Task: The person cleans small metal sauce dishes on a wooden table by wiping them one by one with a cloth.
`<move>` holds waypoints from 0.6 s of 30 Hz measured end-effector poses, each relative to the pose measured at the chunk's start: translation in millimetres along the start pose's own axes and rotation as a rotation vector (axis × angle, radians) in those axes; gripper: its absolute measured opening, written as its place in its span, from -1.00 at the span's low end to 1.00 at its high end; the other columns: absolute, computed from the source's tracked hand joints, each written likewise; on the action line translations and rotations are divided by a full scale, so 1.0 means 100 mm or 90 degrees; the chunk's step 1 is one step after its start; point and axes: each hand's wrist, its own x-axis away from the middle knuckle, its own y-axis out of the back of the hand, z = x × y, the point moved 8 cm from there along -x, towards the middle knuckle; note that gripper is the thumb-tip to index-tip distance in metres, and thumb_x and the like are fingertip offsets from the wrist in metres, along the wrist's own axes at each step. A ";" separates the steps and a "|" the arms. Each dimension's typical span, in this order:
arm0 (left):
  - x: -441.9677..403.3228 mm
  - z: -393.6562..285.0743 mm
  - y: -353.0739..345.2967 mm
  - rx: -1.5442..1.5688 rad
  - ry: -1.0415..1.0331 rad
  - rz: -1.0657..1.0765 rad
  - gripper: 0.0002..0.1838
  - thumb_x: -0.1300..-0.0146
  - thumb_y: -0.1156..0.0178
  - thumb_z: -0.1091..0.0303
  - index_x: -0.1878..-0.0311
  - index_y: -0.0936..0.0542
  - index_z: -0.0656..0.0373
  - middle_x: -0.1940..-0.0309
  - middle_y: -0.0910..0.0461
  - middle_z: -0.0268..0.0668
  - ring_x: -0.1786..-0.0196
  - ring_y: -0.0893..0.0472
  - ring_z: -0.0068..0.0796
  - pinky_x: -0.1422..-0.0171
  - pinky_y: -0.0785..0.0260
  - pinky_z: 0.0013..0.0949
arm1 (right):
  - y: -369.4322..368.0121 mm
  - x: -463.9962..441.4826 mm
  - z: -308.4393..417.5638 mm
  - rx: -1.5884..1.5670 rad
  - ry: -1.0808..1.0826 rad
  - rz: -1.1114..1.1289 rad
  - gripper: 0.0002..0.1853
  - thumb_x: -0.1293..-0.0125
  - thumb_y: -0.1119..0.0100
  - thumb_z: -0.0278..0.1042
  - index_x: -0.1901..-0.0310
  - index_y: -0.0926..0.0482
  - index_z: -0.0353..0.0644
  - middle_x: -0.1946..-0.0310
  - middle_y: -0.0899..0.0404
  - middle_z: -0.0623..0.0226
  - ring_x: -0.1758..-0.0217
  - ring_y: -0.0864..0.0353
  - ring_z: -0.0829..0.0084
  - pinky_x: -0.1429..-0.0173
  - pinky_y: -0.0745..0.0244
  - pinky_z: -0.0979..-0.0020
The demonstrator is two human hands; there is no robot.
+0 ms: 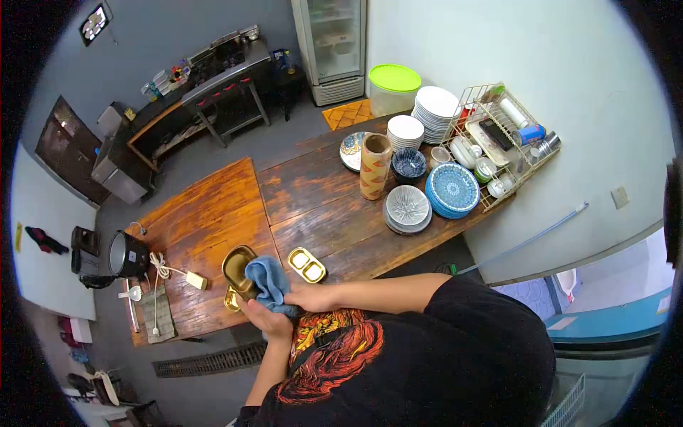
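Observation:
My left hand [268, 319] grips the lower edge of a gold metal dish [235, 267] with rounded corners, held tilted above the wooden table. A blue cloth [267, 280] is bunched in my right hand [310, 297] and pressed against the dish's right side, hiding part of it. The fingers of my right hand are mostly covered by the cloth. To the right lies a gold two-compartment sauce dish [307, 265]. Another gold dish [230, 299] shows partly beneath the held one.
Along the table's right part stand a patterned vase [374, 166], white plates [436, 107], blue plates [455, 188], grey plates [408, 206] and a wire dish rack [491, 135]. Leftward are a power strip [196, 280], its cord and a black pot [128, 255].

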 end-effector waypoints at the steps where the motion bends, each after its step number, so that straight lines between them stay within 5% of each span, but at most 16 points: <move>1: -0.01 0.05 0.03 0.036 0.014 -0.039 -0.51 -0.50 0.25 0.20 -0.33 -0.29 0.33 -0.15 -0.42 -0.09 -0.05 -0.46 -0.28 -0.22 -0.27 -0.29 | 0.11 -0.07 -0.04 -0.306 0.059 0.158 -0.66 -0.40 0.08 -0.28 -0.08 -0.59 -0.16 0.17 -0.63 0.39 0.20 -0.43 0.48 0.05 -0.40 0.48; 3: -0.05 -0.02 -0.05 -0.015 -0.019 0.031 -0.50 -0.49 0.24 0.18 -0.32 -0.29 0.33 -0.14 -0.43 -0.09 -0.03 -0.46 -0.30 -0.20 -0.28 -0.31 | 0.32 -0.07 0.00 -0.108 -0.007 0.163 -0.66 -0.37 -0.01 -0.33 -0.12 -0.54 -0.22 -0.11 -0.59 0.29 -0.05 -0.54 0.34 -0.10 -0.50 0.31; 6: 0.00 -0.18 -0.25 -0.181 -0.114 0.221 -0.49 -0.44 0.20 0.15 -0.29 -0.30 0.32 -0.11 -0.44 -0.11 0.01 -0.47 -0.36 -0.15 -0.31 -0.35 | 0.67 -0.11 0.22 -0.237 0.052 0.077 -0.68 -0.23 -0.08 -0.41 -0.02 -0.55 -0.19 0.00 -0.64 0.32 0.14 -0.56 0.35 0.09 -0.54 0.31; 7: 0.01 -0.20 -0.27 -0.181 -0.114 0.223 -0.49 -0.44 0.20 0.15 -0.29 -0.30 0.32 -0.11 -0.44 -0.11 0.01 -0.47 -0.36 -0.15 -0.31 -0.35 | 0.90 -0.11 0.25 -0.062 0.059 -0.028 -0.65 -0.15 -0.10 -0.42 -0.02 -0.57 -0.15 0.03 -0.66 0.32 0.17 -0.58 0.32 0.11 -0.54 0.32; 11: 0.01 -0.07 -0.43 0.125 0.130 0.264 -0.52 -0.39 0.13 0.14 -0.22 -0.37 0.29 -0.08 -0.47 -0.12 0.05 -0.48 -0.42 -0.07 -0.34 -0.39 | 1.52 0.08 0.65 0.423 0.171 -0.234 -0.58 0.02 -0.15 -0.41 0.02 -0.60 -0.09 0.08 -0.69 0.34 0.17 -0.65 0.18 0.15 -0.54 0.28; 13: -0.01 -0.11 -0.49 0.108 0.169 0.284 -0.53 -0.41 0.12 0.15 -0.22 -0.38 0.29 -0.07 -0.48 -0.12 0.05 -0.48 -0.42 -0.06 -0.35 -0.38 | 1.59 0.07 0.66 0.593 0.150 -0.193 -0.56 0.05 -0.18 -0.37 0.02 -0.61 -0.08 0.11 -0.69 0.34 0.13 -0.64 0.09 0.13 -0.53 0.23; 18: 0.13 -0.09 -0.67 0.045 0.315 0.346 -0.59 -0.45 0.08 0.20 -0.22 -0.39 0.26 -0.03 -0.51 -0.13 0.03 -0.49 -0.42 -0.04 -0.38 -0.33 | 1.71 0.15 0.54 0.493 0.213 -0.190 -0.56 0.04 -0.18 -0.37 0.02 -0.61 -0.11 0.15 -0.68 0.31 0.19 -0.62 0.10 0.15 -0.52 0.28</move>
